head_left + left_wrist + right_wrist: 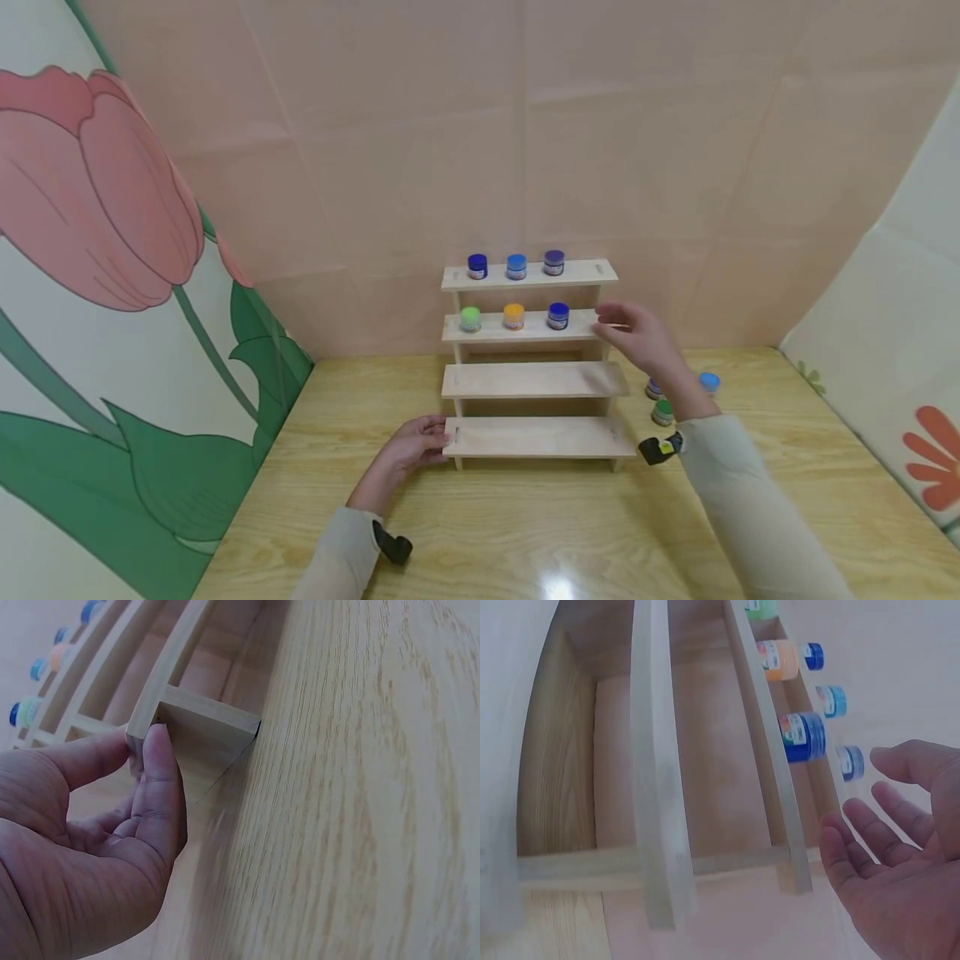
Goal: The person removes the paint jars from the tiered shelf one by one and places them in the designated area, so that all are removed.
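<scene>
A four-tier pale wooden shelf (536, 379) stands on the table. My left hand (411, 444) pinches the left end of its lowest board (142, 712) between thumb and fingers. My right hand (637, 335) is by the right end of the second board from the top, its fingers loosely bent and holding nothing. Nearest to it on that board is a dark blue paint jar (558, 316), with an orange jar (513, 317) and a light green jar (470, 319) to its left. On the top board sit a dark blue jar (477, 267), a light blue jar (516, 267) and a purple jar (554, 262).
Right of the shelf, a green-lidded jar (662, 412), a purple-lidded jar (653, 388) and a light blue-lidded jar (708, 382) stand on the wooden table (480, 533), partly behind my right forearm. A pink sheet hangs behind; flower-printed panels flank the table.
</scene>
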The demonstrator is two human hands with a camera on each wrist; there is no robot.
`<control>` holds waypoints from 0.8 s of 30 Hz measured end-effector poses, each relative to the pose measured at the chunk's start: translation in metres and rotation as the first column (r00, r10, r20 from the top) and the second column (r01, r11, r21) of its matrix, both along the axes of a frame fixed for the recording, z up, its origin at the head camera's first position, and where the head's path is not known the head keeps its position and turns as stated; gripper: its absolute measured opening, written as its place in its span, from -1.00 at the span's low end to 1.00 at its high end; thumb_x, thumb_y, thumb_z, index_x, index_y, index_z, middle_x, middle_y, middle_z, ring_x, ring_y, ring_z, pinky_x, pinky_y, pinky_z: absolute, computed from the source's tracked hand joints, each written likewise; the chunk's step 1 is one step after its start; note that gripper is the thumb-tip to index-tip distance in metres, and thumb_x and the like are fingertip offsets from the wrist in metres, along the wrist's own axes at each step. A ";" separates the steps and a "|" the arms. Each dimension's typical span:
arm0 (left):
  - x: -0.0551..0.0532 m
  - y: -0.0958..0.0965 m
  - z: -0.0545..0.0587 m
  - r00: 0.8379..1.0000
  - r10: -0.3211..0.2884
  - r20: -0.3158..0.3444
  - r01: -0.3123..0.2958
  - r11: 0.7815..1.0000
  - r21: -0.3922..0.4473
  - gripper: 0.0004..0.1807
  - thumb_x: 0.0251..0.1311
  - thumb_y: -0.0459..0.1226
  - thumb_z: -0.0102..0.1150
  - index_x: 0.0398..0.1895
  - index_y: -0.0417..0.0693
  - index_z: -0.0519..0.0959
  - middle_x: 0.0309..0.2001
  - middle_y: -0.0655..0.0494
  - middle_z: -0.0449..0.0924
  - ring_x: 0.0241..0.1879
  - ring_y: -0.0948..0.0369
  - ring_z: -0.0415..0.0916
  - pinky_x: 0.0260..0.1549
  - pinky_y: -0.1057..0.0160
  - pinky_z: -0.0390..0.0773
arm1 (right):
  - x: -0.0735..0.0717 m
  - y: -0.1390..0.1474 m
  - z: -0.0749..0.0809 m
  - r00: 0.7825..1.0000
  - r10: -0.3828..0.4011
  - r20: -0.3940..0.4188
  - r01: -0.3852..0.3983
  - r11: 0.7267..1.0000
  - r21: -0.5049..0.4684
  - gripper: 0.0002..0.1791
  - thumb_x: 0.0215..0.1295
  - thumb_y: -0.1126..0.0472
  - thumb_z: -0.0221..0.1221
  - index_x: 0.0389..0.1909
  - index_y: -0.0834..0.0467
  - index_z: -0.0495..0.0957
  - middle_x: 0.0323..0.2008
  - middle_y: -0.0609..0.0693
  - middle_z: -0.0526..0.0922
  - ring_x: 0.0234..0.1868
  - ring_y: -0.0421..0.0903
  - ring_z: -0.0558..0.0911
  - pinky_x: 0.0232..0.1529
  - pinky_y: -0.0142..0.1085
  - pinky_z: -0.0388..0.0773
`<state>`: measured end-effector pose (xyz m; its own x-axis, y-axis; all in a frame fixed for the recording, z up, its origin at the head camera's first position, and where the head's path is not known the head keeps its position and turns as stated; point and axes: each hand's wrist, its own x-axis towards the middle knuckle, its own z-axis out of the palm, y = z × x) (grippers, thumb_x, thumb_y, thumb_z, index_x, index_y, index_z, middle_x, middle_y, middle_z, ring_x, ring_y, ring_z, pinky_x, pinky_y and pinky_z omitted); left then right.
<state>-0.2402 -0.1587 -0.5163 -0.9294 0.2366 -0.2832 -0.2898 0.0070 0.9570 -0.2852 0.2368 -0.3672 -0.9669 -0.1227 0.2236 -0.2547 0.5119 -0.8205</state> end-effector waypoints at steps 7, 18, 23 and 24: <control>0.000 0.000 0.001 1.000 0.000 0.008 0.000 1.000 0.001 -0.42 0.34 -0.48 0.18 0.39 -0.44 0.28 -0.02 -0.05 0.52 -0.22 0.20 0.58 -0.33 0.33 0.69 | -0.012 -0.012 0.000 0.999 0.035 0.003 -0.035 0.999 -0.037 -0.48 0.47 0.16 0.20 0.34 0.30 0.40 0.26 0.35 0.48 0.27 0.28 0.47 0.29 0.16 0.46; 0.001 0.001 0.004 1.000 0.006 0.010 -0.006 1.000 -0.007 -0.44 0.33 -0.50 0.18 0.38 -0.44 0.31 -0.06 -0.04 0.52 -0.23 0.18 0.58 -0.34 0.33 0.69 | -0.028 -0.032 0.004 0.998 0.056 0.009 -0.055 0.998 -0.037 -0.49 0.44 0.29 0.20 0.31 0.41 0.38 0.23 0.39 0.49 0.25 0.30 0.49 0.30 0.13 0.46; 0.001 0.001 0.004 1.000 0.005 0.011 -0.005 1.000 -0.003 -0.44 0.33 -0.50 0.18 0.37 -0.44 0.31 -0.05 -0.03 0.53 -0.22 0.18 0.58 -0.34 0.33 0.69 | -0.035 -0.038 0.002 0.998 0.054 0.037 -0.053 0.998 -0.039 -0.51 0.44 0.27 0.21 0.31 0.37 0.39 0.24 0.36 0.49 0.26 0.28 0.48 0.31 0.12 0.45; 0.001 0.001 0.004 1.000 0.004 0.012 -0.004 1.000 -0.002 -0.44 0.33 -0.50 0.18 0.37 -0.43 0.31 -0.05 -0.03 0.54 -0.22 0.18 0.58 -0.34 0.33 0.69 | -0.037 -0.039 0.001 0.998 0.054 0.042 -0.052 0.998 -0.040 -0.51 0.44 0.27 0.21 0.31 0.36 0.40 0.24 0.35 0.49 0.26 0.28 0.48 0.31 0.12 0.45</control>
